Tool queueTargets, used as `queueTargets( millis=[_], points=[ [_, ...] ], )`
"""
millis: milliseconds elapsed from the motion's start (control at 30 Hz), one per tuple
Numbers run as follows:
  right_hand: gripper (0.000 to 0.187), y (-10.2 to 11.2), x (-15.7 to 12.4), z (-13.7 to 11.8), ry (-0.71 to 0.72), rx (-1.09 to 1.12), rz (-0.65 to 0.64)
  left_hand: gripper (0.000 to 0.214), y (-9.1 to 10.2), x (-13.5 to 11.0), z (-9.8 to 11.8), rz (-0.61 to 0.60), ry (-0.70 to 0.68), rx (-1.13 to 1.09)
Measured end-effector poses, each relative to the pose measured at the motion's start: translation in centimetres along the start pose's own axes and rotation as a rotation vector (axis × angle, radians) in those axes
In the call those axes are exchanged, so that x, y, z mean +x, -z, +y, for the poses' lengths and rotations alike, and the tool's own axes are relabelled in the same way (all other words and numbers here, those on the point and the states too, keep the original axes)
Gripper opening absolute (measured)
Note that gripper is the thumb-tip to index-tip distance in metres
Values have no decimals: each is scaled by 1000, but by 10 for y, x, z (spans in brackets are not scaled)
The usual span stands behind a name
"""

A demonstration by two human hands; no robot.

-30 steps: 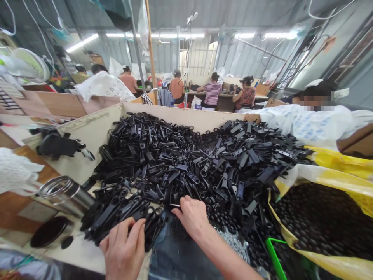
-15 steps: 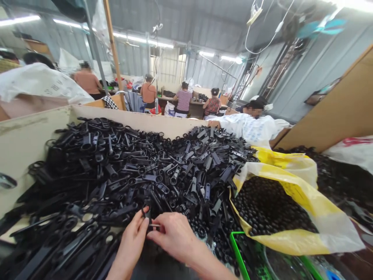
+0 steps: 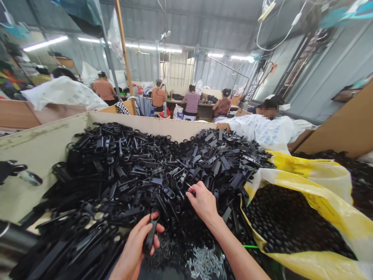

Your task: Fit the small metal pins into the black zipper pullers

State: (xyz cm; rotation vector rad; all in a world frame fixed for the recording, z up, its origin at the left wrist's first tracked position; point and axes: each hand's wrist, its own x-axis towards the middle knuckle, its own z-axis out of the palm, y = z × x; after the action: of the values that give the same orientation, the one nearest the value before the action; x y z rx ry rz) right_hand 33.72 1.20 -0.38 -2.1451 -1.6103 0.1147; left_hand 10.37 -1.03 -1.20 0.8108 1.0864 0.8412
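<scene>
My left hand [image 3: 135, 241] is closed around a black plastic handle piece [image 3: 150, 232], with its ringed end upward by the fingertips. Thumb and fingers of my right hand [image 3: 202, 202] pinch a thin metal pin [image 3: 190, 187]. That hand is over the near edge of a heap of black plastic parts [image 3: 140, 159], some ringed and some flat. Whether its fingertips touch a part in the heap I cannot tell. Between my forearms lie a pile of small silver pins [image 3: 206, 262] and a patch of small dark metal pieces [image 3: 163, 251].
A yellow and white sack [image 3: 297, 256] of round black beads [image 3: 285, 217] stands open on the right. Pale boards [image 3: 157, 121] wall the heap. A dark cylinder [image 3: 14, 241] is at the left edge. A person [image 3: 269, 107] sits beyond white sacking [image 3: 259, 130]; several others work farther back.
My right hand has left my left hand and moved up and right to the heap, carrying the pin. My left hand has tilted, showing the handle piece. The view has shifted left.
</scene>
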Motion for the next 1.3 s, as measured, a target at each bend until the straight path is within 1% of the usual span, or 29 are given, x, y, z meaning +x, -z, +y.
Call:
queueTargets(
  millis=[67,133,233,300,367,433,500,533,600,633,733,833,867,967,1067,1133,1200,1300],
  points=[
    [4,0,-8,4,17,57,-3,63,-3,-10,1,-49,41,-70],
    [4,2,-19,8,46,120,-8,59,-5,-20,-2,-84,96,-134],
    [14,7,-43,9,73,214,-13,53,-5,-33,-10,-118,154,-182],
    [21,9,-66,3,102,290,-22,50,-6,-42,-15,-134,181,-170],
    [22,9,-89,-8,201,402,-21,52,-8,-48,-20,-132,197,-140],
    [18,7,-109,-19,372,466,-7,62,-10,-53,-27,-106,203,-112],
    [18,3,-122,-29,525,439,12,75,-10,-56,-35,-73,211,-86],
    [20,1,-126,-32,572,412,18,81,-10,-57,-38,-64,213,-74],
    [22,-2,-132,-34,610,387,21,87,-8,-60,-44,-71,201,-49],
    [21,-2,-133,-34,612,389,22,86,-7,-61,-45,-83,187,-39],
    [14,-2,-136,-29,582,406,28,70,-5,-67,-42,-133,150,-18],
    [28,0,-137,-26,595,383,26,58,-6,-73,-35,-160,158,10],
    [29,1,-137,-25,613,372,29,55,-6,-75,-33,-167,163,23],
    [24,5,-137,-25,639,353,36,52,-7,-80,-27,-188,183,52],
    [25,9,-136,-24,640,332,-6,46,-6,-83,-22,-191,226,88],
    [26,12,-136,-21,670,312,-42,34,-4,-85,-20,-195,231,135],
    [28,15,-135,-19,723,277,-73,24,-3,-85,-17,-217,229,192],
    [31,19,-133,-16,818,185,-115,17,-2,-86,-11,-246,235,251]
  ],
)
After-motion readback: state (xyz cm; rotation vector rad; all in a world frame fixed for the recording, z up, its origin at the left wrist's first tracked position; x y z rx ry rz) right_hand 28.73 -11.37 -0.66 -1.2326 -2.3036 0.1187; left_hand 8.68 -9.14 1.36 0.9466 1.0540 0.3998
